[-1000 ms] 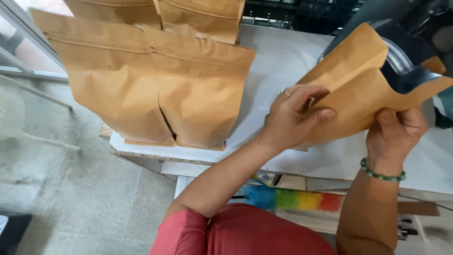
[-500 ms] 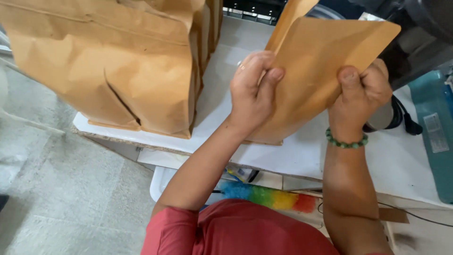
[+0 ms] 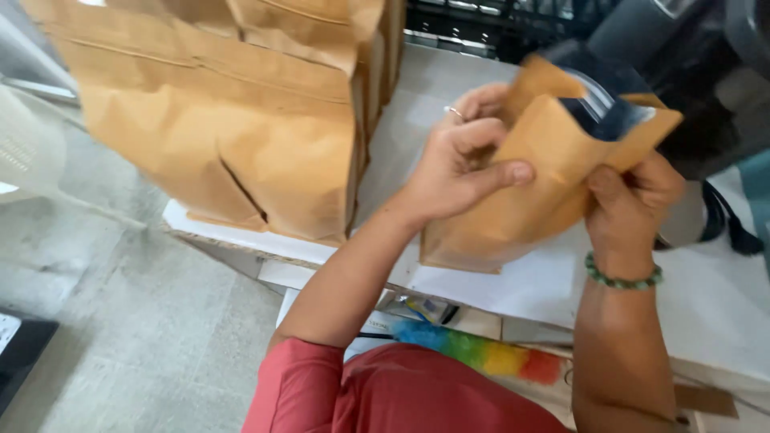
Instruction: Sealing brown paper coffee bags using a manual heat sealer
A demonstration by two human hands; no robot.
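A brown paper pouch with a dark shiny lining is held above the white table, its mouth pulled open at the top right. My left hand grips its left side, thumb across the front and fingers behind; a ring shows on one finger. My right hand pinches the pouch's right edge and wears a green bead bracelet on the wrist.
Several larger brown paper bags stand upright on the table's left part. A rainbow-coloured duster lies on a lower ledge near my red-clad lap. Dark equipment fills the upper right. Grey tiled floor lies at the left.
The pouch was flat against the hands half a second ago; its mouth now gapes open, showing the dark lining. The view has shifted closer to the standing bags.
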